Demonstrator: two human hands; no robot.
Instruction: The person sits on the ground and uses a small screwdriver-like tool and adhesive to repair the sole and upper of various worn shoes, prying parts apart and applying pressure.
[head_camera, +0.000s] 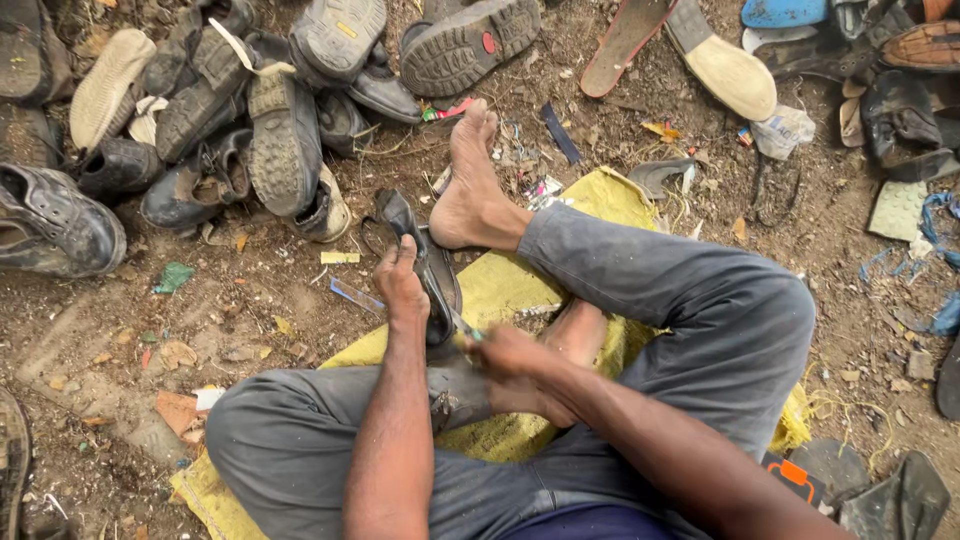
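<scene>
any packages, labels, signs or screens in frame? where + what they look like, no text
No signs or screens.
Crumpled plastic bag: upper right on the dirt, beside a tan shoe sole; whitish, translucent.
Small wrapper scraps: on the dirt by the bare foot, above the yellow sack; multicoloured, torn.
Yellow tag: on the dirt right of the shoe pile; small flat rectangle.
Red patch: on an upturned grey sole at top centre; small oval.

Crumpled clear plastic wrapper (783, 130) lying on the dirt at upper right beside a tan sole, small red packet scrap (447, 111) below the black soles, no signs or screens seen
</scene>
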